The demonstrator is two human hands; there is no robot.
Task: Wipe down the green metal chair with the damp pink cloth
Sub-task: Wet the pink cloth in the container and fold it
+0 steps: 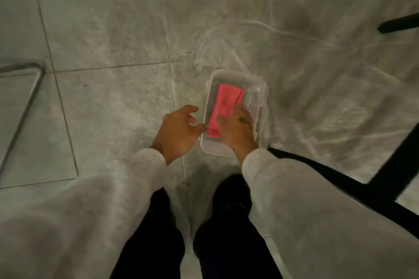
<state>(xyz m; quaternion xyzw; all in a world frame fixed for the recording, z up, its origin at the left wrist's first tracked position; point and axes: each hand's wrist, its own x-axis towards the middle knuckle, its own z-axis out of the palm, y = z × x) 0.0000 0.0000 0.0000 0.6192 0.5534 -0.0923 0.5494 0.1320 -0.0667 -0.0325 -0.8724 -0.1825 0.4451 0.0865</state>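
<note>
Right hand (238, 129): reaches down into the container, palm down, with bent fingers lying on the pink cloth. Whether it grips or only presses the cloth cannot be told.
Mark on the right hand (243, 120): a dark patch on its back, too blurred to read.
Left hand (179, 131): hovers just outside the container's left wall, fingers loosely curled and holding nothing. The thumb tip is at the rim, but contact cannot be told.
Sleeves (272, 176): pale and fleecy, covering both forearms to the wrist.
Pink cloth (224, 102): lies folded inside the container, along its left wall, with its near end under the right hand.
Container (264, 95): clear plastic, rectangular and lidless, standing on the floor.
Plastic sheet (215, 47): clear and creased, spread over the floor beyond and to the right of the container.
Floor (102, 29): pale speckled tiles with thin joints.
Dark frame (390, 179): straight bars near the right edge of the floor. Its colour cannot be told.
Tube frame (25, 106): bent grey metal at the left edge.
</note>
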